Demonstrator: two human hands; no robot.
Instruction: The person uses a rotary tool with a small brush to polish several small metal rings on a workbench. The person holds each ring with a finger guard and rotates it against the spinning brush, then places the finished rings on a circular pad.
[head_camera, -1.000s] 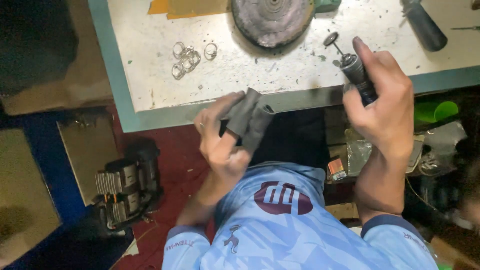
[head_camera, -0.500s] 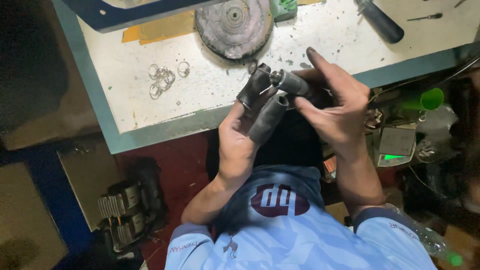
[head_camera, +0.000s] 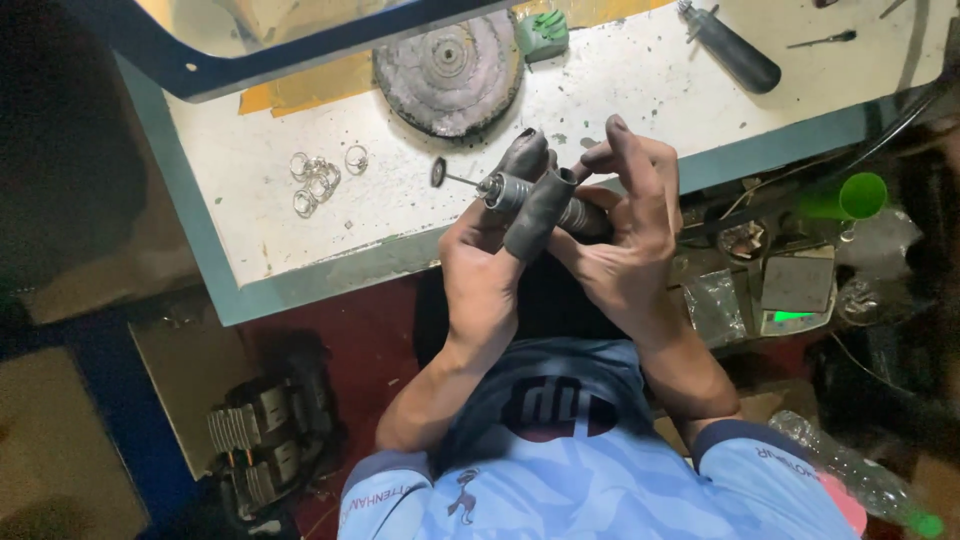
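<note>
Here both hands' fingers clench the rotary tool (head_camera: 520, 190); its rear is hidden behind them.

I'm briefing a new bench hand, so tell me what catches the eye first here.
Both hands meet over the near edge of the worn white workbench: the left hand, its fingers in dark grey sleeves, and the right hand hold a slim metal rotary handpiece tipped with a small disc. Behind it lies a round, grimy grey grinding wheel, and to the left a cluster of shiny silver rings.
</note>
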